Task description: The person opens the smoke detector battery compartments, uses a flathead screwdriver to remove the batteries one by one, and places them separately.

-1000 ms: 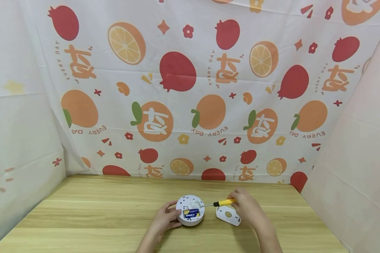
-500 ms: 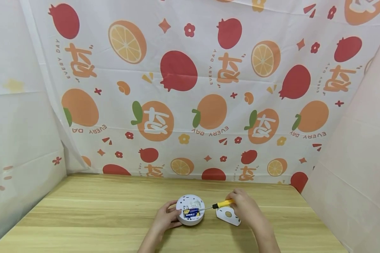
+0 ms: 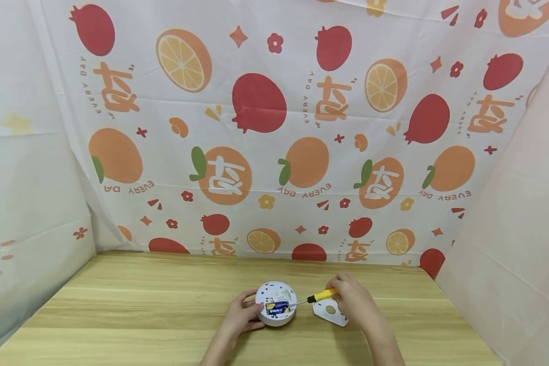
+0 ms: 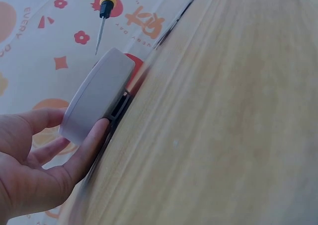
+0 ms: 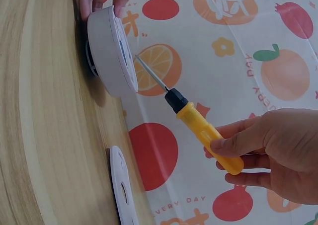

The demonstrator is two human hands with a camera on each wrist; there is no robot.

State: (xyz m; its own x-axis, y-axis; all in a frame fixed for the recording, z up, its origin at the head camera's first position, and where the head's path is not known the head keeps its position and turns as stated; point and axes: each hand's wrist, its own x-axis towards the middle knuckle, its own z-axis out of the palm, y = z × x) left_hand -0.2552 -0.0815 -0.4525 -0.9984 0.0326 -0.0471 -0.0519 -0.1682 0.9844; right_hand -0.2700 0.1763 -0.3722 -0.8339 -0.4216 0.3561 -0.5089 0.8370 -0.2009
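My left hand (image 3: pixel 240 315) grips the left side of a round white smoke alarm (image 4: pixel 94 98), thumb at the rim of its upward face. Two blue-and-yellow batteries (image 3: pixel 277 307) lie side by side in a recess of that face. A yellow-handled screwdriver (image 5: pixel 201 128) with a black collar is held by my right hand (image 5: pixel 283 150), thumb and fingers around the handle. Its thin metal shaft points left, the tip over the right end of the batteries in the head view. In the right wrist view, that tip shows just off the alarm's face.
A white mounting plate (image 3: pixel 330 311) with a round hole in its middle lies on the wooden table (image 3: pixel 164 310), partly beneath my right hand. A fruit-printed cloth (image 3: pixel 265 168) hangs behind the table, with pale cloths at both sides.
The screwdriver tip has moved slightly toward me across the alarm's face, to the right end of the batteries. My left hand keeps its hold on the alarm.
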